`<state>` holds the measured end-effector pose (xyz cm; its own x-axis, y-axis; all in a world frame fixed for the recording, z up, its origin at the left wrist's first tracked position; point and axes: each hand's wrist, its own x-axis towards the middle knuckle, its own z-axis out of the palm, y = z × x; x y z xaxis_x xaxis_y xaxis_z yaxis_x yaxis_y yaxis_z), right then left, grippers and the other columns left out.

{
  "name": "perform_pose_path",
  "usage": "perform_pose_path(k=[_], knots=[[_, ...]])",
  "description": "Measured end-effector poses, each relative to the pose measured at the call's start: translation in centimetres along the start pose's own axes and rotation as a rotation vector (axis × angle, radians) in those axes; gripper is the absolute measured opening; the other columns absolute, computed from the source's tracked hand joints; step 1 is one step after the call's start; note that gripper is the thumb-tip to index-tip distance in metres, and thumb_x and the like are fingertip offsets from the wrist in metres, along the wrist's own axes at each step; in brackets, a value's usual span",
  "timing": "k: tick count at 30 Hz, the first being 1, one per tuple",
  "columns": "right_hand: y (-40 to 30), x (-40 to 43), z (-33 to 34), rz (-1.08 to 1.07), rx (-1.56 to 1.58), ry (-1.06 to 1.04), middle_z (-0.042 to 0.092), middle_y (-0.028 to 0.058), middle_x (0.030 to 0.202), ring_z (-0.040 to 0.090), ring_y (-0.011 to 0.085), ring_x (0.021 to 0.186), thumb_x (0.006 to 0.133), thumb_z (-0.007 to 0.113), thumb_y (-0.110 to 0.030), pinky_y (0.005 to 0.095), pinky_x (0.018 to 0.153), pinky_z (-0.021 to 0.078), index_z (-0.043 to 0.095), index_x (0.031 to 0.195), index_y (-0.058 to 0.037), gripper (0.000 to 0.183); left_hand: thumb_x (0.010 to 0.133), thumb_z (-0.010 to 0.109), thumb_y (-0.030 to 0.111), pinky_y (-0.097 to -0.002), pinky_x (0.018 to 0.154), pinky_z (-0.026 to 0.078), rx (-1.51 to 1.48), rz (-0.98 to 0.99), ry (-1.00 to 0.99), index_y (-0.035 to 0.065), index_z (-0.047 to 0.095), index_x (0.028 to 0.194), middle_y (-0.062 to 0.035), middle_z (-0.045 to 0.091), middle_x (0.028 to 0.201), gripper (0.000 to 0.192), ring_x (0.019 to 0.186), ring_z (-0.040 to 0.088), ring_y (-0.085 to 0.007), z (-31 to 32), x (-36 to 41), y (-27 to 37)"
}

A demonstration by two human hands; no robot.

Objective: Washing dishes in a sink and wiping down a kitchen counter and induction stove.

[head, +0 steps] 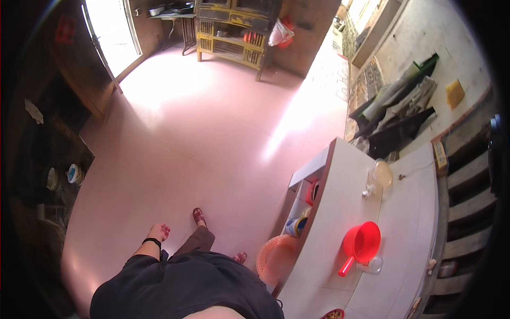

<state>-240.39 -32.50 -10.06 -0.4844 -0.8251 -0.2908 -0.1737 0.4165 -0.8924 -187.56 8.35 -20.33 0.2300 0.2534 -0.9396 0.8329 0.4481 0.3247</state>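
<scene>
My left hand hangs at my side above the pink floor, with a dark band on its wrist. Its fingers curl loosely, slightly apart, and no object shows in it. My right hand is out of view. To my right stands a tiled counter. On it sits a red plastic dipper with its handle towards me, beside a clear jar lying on its side. Farther along is a clear plastic container near a small white crumpled thing. A peach plastic basket rests against the counter's open side.
Shelves under the counter hold a blue-labelled tin and a red container. A yellow-and-dark wooden cabinet stands at the far wall. An open doorway is at far left. Buckets stand in shadow on the left.
</scene>
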Motion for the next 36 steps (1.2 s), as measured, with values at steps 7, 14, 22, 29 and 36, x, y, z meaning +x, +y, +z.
perform_pose_path(k=[7,14,22,29,36], knots=[[-8.9,-3.8,9.8,-0.003,0.145,-0.191,0.053,0.0164,0.088,0.051,0.0288,0.082,0.072,0.043,-0.001,0.038,0.077,0.0402,0.046,0.095,0.0052,0.025,0.081,0.042,0.018,-0.022,0.044,0.04,-0.009,-0.019,-0.21,0.0071,0.047,0.088,-0.0075,0.052,0.072,0.014,0.059,0.052,-0.0177,5.7,5.0,5.4],[-15.5,-8.4,16.9,0.014,0.268,-0.339,0.054,0.0152,0.084,0.053,0.0281,0.076,0.072,0.046,-0.004,0.0379,0.073,0.0431,0.048,0.092,0.0041,0.022,0.08,0.044,0.017,-0.0232,0.046,0.04,0.042,0.135,-0.325,0.0072,0.049,0.088,-0.0061,0.053,0.072,0.013,0.061,0.052,-0.0174,7.6,8.1,13.1],[-21.1,-10.1,30.7,0.043,0.361,-0.648,0.055,0.0139,0.079,0.056,0.0274,0.07,0.072,0.048,-0.008,0.0377,0.068,0.0465,0.051,0.089,0.0029,0.02,0.079,0.042,0.014,-0.024,0.05,0.04,-0.067,0.18,-0.256,0.0085,0.05,0.084,-0.0047,0.052,0.07,0.011,0.062,0.051,-0.0171,7.8,7.3,20.0],[-25.7,-16.8,52.1,-0.147,0.128,-0.715,0.055,0.0089,0.075,0.055,0.021,0.065,0.068,0.054,-0.014,0.0325,0.06,0.0467,0.054,0.087,0.0035,0.026,0.077,0.044,0.013,-0.0229,0.049,0.041,-0.317,0.089,0.002,0.0086,0.05,0.084,-0.0062,0.053,0.07,0.01,0.063,0.052,-0.0177,2.8,10.6,22.2],[-30.3,-33.1,74.7,-0.231,-0.137,-1.389,0.055,0.0101,0.078,0.055,0.0191,0.065,0.069,0.055,-0.011,0.0308,0.055,0.0479,0.052,0.091,0.0041,0.027,0.078,0.047,0.017,-0.022,0.045,0.043,-0.655,0.068,0.223,0.0084,0.049,0.093,-0.0065,0.055,0.073,0.017,0.061,0.055,-0.0177,-0.1,10.0,25.1]])
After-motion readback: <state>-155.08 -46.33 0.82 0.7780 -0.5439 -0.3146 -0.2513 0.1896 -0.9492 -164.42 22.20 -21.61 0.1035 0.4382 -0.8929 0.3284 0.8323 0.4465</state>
